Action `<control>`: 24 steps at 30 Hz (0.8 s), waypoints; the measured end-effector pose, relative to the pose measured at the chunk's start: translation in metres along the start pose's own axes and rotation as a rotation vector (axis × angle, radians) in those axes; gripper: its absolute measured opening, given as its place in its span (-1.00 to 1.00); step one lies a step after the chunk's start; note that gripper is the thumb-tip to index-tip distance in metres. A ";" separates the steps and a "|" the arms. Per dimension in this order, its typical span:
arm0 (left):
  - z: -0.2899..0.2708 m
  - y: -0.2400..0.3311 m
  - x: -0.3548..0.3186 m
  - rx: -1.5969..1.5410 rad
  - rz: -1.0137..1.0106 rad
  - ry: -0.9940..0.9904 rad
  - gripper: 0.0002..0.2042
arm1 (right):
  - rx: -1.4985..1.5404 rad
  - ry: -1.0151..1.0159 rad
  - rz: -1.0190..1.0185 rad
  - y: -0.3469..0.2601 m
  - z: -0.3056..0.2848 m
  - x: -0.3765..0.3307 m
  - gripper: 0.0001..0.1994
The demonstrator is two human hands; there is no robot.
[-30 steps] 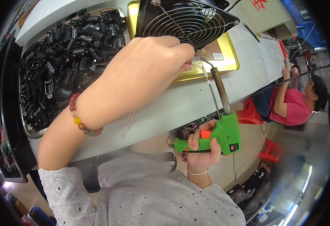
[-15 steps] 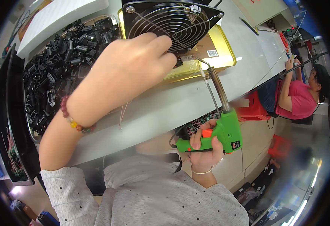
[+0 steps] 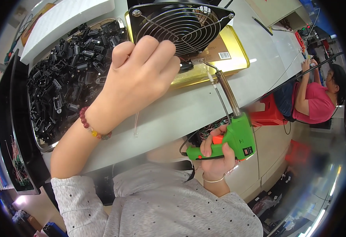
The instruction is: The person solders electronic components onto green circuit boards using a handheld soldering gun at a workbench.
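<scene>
Right hand [image 3: 216, 156] grips a green soldering gun [image 3: 236, 134]; left hand [image 3: 141, 75], fingers curled, pinches a small black part [image 3: 185, 66].

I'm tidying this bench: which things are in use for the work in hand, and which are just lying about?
In use:
left hand
right hand
green pistol-shaped soldering gun
black square fan with wire guard
shiny yellow tray

Lying about:
metal bin of small black plastic parts
white flat box
black pen
</scene>
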State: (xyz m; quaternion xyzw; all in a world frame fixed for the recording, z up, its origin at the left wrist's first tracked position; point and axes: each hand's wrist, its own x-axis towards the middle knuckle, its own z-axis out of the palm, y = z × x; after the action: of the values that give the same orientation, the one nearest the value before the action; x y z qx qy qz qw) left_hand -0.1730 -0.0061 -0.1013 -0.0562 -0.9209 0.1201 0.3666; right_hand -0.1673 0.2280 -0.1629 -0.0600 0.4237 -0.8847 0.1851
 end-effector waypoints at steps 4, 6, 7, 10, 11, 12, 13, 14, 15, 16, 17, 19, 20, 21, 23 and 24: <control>-0.002 -0.001 0.003 -0.056 -0.004 0.027 -0.79 | 0.000 0.006 0.002 0.002 0.001 0.000 -0.62; 0.000 -0.003 0.004 -0.059 -0.030 0.076 -0.80 | -0.001 0.006 0.003 0.002 0.002 0.000 -0.62; 0.002 -0.005 0.004 -0.054 -0.012 0.049 -0.80 | -0.002 0.006 0.002 0.002 0.002 0.000 -0.62; 0.002 -0.007 0.002 -0.055 0.006 0.017 -0.80 | 0.003 0.002 0.013 0.002 0.003 0.001 -0.62; 0.001 -0.007 0.002 -0.065 0.011 0.015 -0.81 | 0.003 0.002 0.013 0.001 0.003 0.001 -0.62; 0.000 -0.008 0.003 -0.065 0.011 0.016 -0.81 | 0.006 -0.001 0.014 0.001 0.003 0.001 -0.62; 0.000 -0.009 0.003 -0.101 0.033 0.024 -0.80 | 0.010 -0.005 0.015 0.001 0.003 0.001 -0.63; 0.000 -0.011 0.003 -0.136 0.056 0.032 -0.79 | 0.010 -0.005 0.015 0.001 0.003 0.001 -0.63; 0.001 -0.012 0.004 -0.136 0.056 0.033 -0.79 | 0.010 0.002 0.013 0.001 0.002 0.000 -0.62; 0.001 -0.013 0.004 -0.145 0.080 0.066 -0.78 | 0.009 0.009 0.011 0.001 0.002 0.000 -0.62; 0.002 -0.014 0.004 -0.154 0.103 0.099 -0.76 | 0.009 0.009 0.012 0.001 0.002 0.000 -0.62; 0.001 -0.014 0.002 -0.191 0.103 0.105 -0.75 | 0.010 0.008 0.012 0.000 0.002 0.000 -0.61; 0.000 -0.015 0.002 -0.229 0.104 0.111 -0.74 | 0.009 0.007 0.012 0.000 0.002 0.000 -0.61; -0.001 -0.015 0.001 -0.229 0.103 0.111 -0.74 | 0.016 0.012 0.012 0.000 0.002 -0.001 -0.61; -0.003 -0.016 0.001 -0.289 0.115 0.103 -0.77 | 0.023 0.016 0.013 0.000 0.001 -0.001 -0.61; -0.003 -0.017 0.000 -0.288 0.113 0.102 -0.77 | 0.019 0.011 0.011 0.000 0.001 0.000 -0.60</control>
State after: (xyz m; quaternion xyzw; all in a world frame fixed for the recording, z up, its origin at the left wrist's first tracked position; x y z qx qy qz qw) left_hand -0.1713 -0.0216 -0.0942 -0.1659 -0.9041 0.0041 0.3938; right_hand -0.1665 0.2273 -0.1624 -0.0512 0.4168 -0.8879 0.1881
